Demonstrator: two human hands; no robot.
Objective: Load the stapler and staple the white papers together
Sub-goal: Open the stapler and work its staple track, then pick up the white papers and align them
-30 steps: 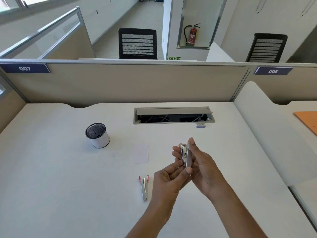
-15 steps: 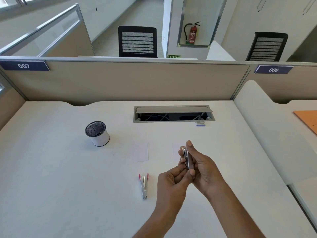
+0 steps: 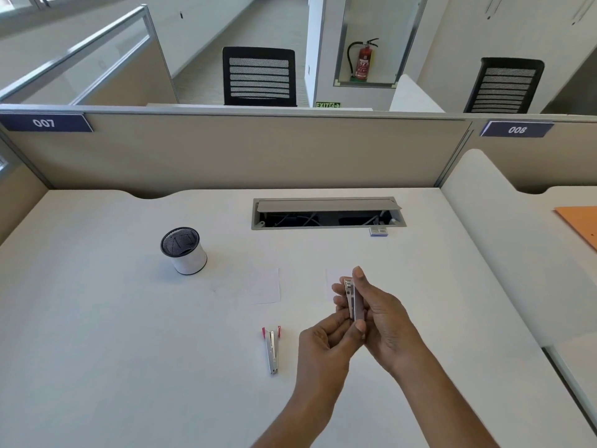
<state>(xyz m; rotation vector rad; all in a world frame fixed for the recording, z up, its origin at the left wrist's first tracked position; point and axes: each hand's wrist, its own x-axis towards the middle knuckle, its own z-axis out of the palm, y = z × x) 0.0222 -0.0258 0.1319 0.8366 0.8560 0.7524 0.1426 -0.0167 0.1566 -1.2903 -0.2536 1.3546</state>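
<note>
- Metal stapler (image 3: 353, 300) upright, gripped by both hands above the worktop (image 3: 129, 350); halves closer together than a second ago.
- Base pinched by left hand (image 3: 323, 347) fingers (image 3: 332, 321); right hand (image 3: 384, 321) wraps the body.
- Loading probably closing; white papers (image 3: 265, 286) untouched nearby.

Right hand (image 3: 382, 321) is gripping the stapler (image 3: 354, 300) upright over the desk (image 3: 113, 350). Left hand (image 3: 323, 345) is pinching its lower end. Pink-tipped metal piece (image 3: 272, 349) is lying just left of the hands, white papers (image 3: 265, 286) lying beyond, mesh cup (image 3: 184, 250) sitting far left.
</note>
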